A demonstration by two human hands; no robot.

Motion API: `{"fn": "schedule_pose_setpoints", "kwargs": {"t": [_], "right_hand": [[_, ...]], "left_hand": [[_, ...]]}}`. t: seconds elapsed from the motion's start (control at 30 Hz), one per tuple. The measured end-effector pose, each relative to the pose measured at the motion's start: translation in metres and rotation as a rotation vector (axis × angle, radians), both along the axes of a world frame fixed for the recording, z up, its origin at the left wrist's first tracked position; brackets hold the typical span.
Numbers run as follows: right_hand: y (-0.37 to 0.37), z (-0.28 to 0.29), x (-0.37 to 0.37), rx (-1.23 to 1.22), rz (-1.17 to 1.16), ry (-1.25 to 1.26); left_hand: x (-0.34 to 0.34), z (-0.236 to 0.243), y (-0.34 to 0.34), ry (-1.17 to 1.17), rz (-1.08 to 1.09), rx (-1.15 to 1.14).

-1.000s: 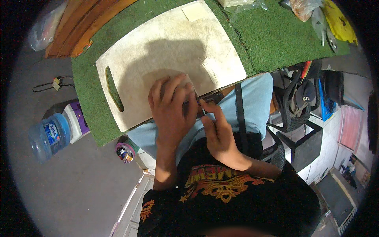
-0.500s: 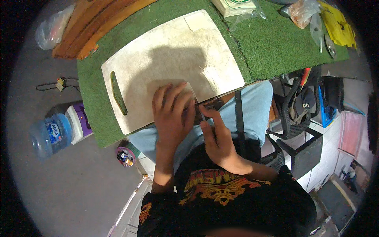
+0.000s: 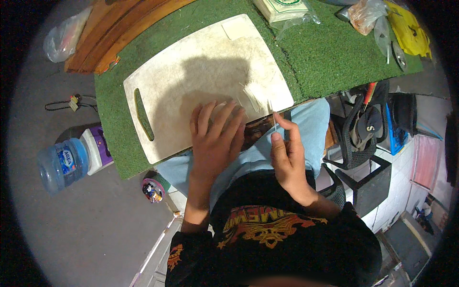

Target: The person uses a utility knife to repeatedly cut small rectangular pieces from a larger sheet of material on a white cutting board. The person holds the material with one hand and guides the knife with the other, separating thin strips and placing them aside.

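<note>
My left hand (image 3: pixel 217 134) lies palm down on the near edge of a white cutting board (image 3: pixel 155 91), fingers spread. A pale edge, perhaps of a thin sheet, shows at its fingertips; the rest is hidden. My right hand (image 3: pixel 289 160) pinches a slim knife (image 3: pixel 274 126) upright at the board's near right edge, seen nearly edge-on. Between the hands and the right side of the board lies a small heap of thin whitish strips (image 3: pixel 256 97). One square, cream-coloured sheet (image 3: pixel 239 27) rests at the board's far right corner.
Green turf-like matting (image 3: pixel 330 62) covers the table. Behind the board sits a pack of pale square sheets (image 3: pixel 282 10) in clear plastic. Plastic bags (image 3: pixel 367 15), a yellow bag (image 3: pixel 409 31) and a spoon (image 3: pixel 398 56) lie far right. A water jug (image 3: pixel 64 162) stands left, below table level.
My right hand and the knife have moved right, away from my left hand. The heap of strips looks looser and wider, with a stray strip beside it. My left hand has shifted slightly right.
</note>
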State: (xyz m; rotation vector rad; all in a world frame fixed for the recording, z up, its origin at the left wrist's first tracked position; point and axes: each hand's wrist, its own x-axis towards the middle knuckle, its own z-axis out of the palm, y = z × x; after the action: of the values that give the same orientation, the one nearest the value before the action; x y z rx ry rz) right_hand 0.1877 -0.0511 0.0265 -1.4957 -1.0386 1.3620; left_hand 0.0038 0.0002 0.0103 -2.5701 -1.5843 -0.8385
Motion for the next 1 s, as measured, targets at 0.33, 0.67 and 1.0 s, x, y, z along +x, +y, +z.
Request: {"fn": "schedule_pose_setpoints", "kwargs": {"t": [0.33,0.67,1.0], "right_hand": [[0.002,0.003,0.005,-0.015,-0.027,0.084],[0.002,0.013,0.001,-0.054,0.138,0.163],[0.011,0.003,-0.036,-0.058,0.169,0.295]], "left_hand": [[0.011,0.005,0.007,-0.066,-0.019,-0.029],[-0.015,-0.004,-0.003,-0.132,0.078,-0.028],[-0.014,-0.01,-0.002,-0.151,0.078,0.012]]}}
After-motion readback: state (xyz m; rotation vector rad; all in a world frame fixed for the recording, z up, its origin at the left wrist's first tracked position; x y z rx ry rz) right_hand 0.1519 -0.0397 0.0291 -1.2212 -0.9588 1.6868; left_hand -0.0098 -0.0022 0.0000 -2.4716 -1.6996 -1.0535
